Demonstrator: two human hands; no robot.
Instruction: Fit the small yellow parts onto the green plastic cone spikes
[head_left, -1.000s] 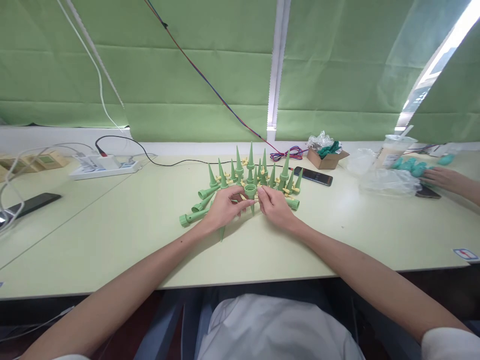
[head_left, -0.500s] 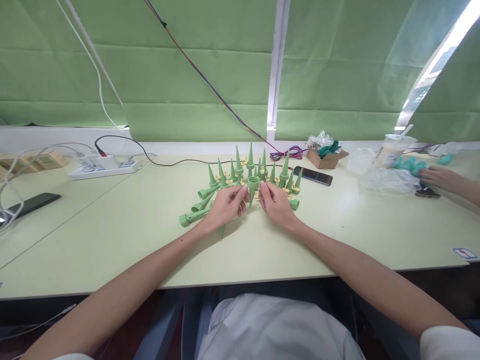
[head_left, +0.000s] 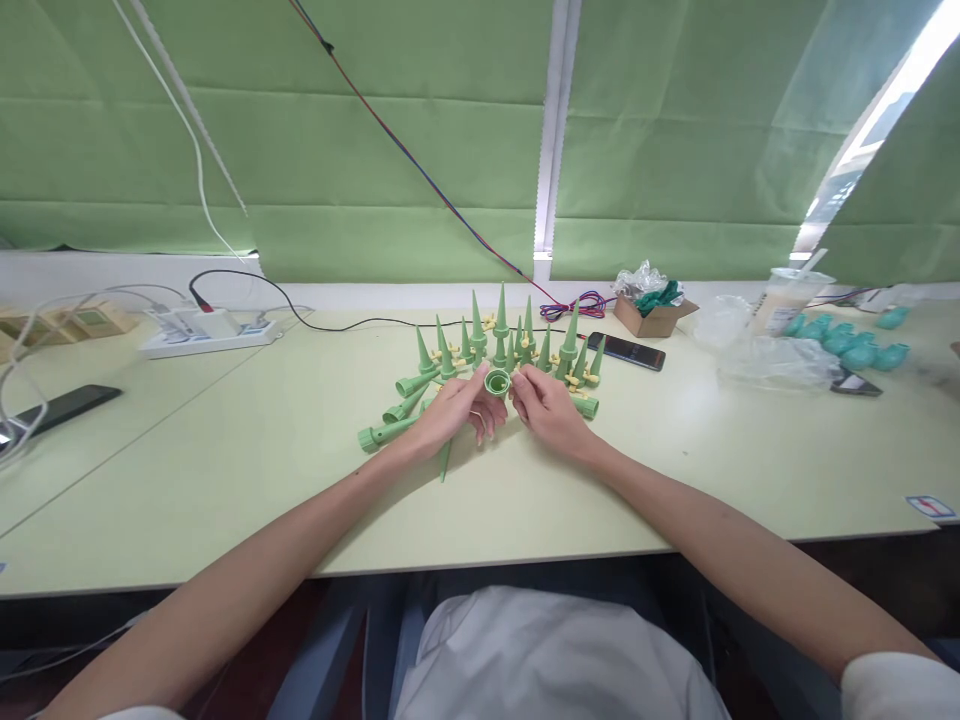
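A hollow green plastic watering spike (head_left: 497, 383) is in my left hand (head_left: 459, 408), its round open end facing up toward me. The thumb rests by its rim and the other fingers curl underneath. My right hand (head_left: 551, 408) is closed in a pinch against the spike's right side; what lies between those fingertips is hidden. Just beyond both hands stand several green spikes (head_left: 501, 330), points up, with small yellow valves (head_left: 461, 364) at many of them. More green spikes (head_left: 386, 432) lie on their sides to the left of my left hand.
A phone (head_left: 626, 351) and a small cardboard box (head_left: 654, 318) are behind on the right. Farther right are a drink cup (head_left: 784, 300), plastic bags and several teal bulb-shaped pieces (head_left: 859, 355). A power strip (head_left: 210, 338) and a dark device (head_left: 67, 412) sit at left.
The held spike has tipped so that its open end faces me more. My left fingers have shifted under it. At far right, another person's hand has left the view, uncovering teal pieces.
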